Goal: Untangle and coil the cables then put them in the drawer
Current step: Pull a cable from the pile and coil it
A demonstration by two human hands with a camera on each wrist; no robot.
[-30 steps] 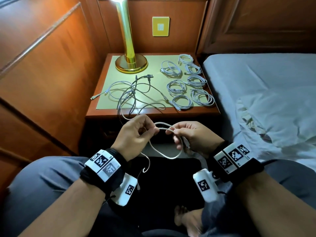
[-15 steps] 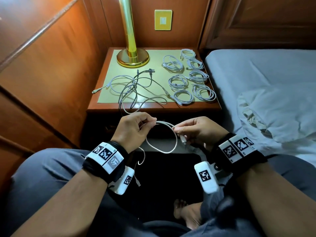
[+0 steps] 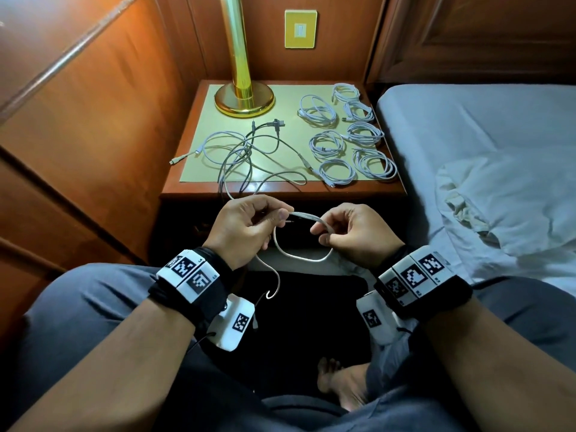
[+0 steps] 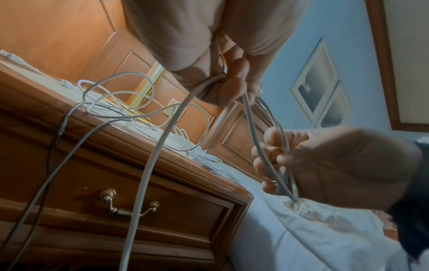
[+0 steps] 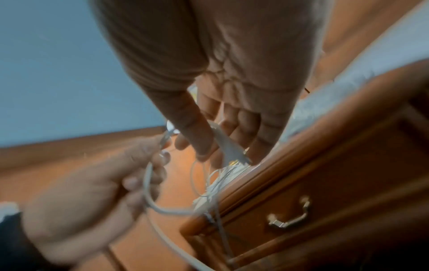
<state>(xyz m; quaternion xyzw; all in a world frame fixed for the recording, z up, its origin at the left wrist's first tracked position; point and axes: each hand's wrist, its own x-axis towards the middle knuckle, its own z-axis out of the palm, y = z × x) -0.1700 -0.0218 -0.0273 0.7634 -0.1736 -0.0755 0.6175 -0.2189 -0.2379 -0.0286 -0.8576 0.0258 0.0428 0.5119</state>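
The left hand pinches a thin white cable between thumb and fingertips, in front of the wooden bedside table. The right hand grips the same cable a short way along, fingers curled round it. Between the two hands the cable forms one small loop that hangs below them; a loose tail curls down from the left hand toward the lap. From the left hand the cable also runs up over the front edge of the table.

On the pale green mat that covers the table top, a loose tangle of white and dark grey cables lies on the left half. Seven coiled white cables lie in two rows on the right half, near one another. A brass lamp base stands at the rear of the mat, behind the tangle.

The left wrist view shows the wooden drawer with a brass handle in the table front; the drawer is closed. A bed with a grey-blue sheet stands just beside the table on the right, with a crumpled white cloth on it.
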